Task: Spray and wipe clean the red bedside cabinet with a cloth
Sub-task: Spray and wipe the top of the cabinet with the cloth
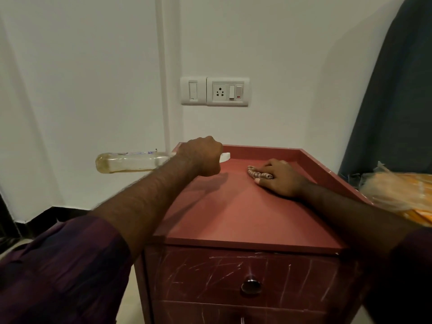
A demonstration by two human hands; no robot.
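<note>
I see the red cabinet (233, 213), its drawer front scratched, a bunched pale cloth (254, 172) on its top near the back, and a clear bottle (131, 162) held level across its left edge.

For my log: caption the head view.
Left hand grips clear plastic spray bottle; right hand presses patterned cloth on red cabinet.
</note>
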